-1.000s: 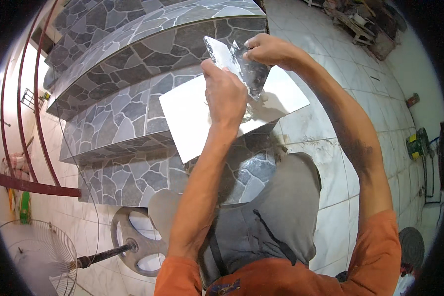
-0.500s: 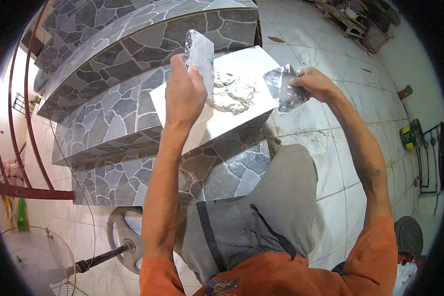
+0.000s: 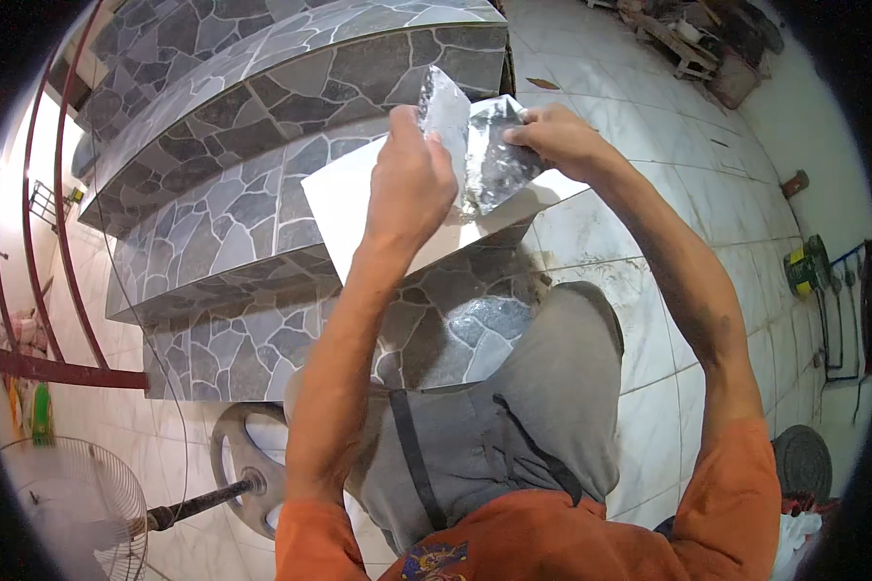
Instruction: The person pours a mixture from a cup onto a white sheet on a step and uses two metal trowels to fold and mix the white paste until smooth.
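My left hand (image 3: pixel 412 184) is closed around a flat scraper blade (image 3: pixel 446 111), held upright and smeared with white paste. My right hand (image 3: pixel 558 143) pinches a second, darker scraper blade (image 3: pixel 504 165) at its right edge, also streaked with white. The two blades meet or nearly meet at their lower ends, with a bit of whitish paste (image 3: pixel 469 207) there. Beneath them a white board (image 3: pixel 344 194) lies on a stair step. The blades and my hands hide most of the paste.
Stone-patterned stairs (image 3: pixel 233 208) rise at the left and ahead. Pale tiled floor (image 3: pixel 649 320) spreads to the right. At lower left stands a fan (image 3: pixel 77 504), near a dark red railing (image 3: pixel 63 368). A green container (image 3: pixel 806 266) is by the right wall.
My right hand has swung its blade left, from the board's right edge to beside the other blade. My left hand has shifted right with its blade. The paste heap is now mostly out of sight.
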`<state>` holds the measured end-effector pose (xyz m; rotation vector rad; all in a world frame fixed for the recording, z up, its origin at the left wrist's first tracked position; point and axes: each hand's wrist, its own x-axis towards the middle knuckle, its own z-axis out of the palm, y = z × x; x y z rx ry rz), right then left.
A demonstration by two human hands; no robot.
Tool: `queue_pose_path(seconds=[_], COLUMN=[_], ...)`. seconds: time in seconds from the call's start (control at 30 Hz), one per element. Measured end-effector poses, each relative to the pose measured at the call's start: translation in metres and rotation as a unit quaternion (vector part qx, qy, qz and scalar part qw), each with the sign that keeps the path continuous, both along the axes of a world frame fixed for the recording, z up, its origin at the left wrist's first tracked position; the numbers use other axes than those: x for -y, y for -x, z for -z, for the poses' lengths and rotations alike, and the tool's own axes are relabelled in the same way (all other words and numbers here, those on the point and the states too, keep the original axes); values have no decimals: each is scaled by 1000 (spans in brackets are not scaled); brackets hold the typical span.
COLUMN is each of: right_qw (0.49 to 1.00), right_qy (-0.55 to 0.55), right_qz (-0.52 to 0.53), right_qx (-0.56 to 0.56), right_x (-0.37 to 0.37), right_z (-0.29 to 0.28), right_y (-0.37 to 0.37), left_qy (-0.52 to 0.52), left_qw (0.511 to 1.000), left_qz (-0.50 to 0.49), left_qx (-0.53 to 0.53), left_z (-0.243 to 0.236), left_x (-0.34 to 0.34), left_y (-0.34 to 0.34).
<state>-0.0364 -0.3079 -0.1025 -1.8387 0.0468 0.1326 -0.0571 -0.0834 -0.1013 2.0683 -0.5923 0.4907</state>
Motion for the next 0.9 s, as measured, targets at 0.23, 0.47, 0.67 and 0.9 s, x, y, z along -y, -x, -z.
queue_pose_path(seconds=[0.23,0.47,0.67,0.9], right_qw=[999,989,984,970], right_qy=[37,132,4,-151], right_qz=[-3,66,148,182], right_qx=[17,-31,-104,-65], right_x=[-24,23,10,-37], right_z=[-29,-18,32,54], right_y=[11,56,88,64], left_qy=[-8,-29,-3,-32], left_qw=[1000,999,998,996], left_qz=[-28,-17,25,76], left_qx=[12,17,58,20], left_z=[19,25,10,-6], left_x=[17,-27,-48,-50], left_y=[-2,-23,-32,-19])
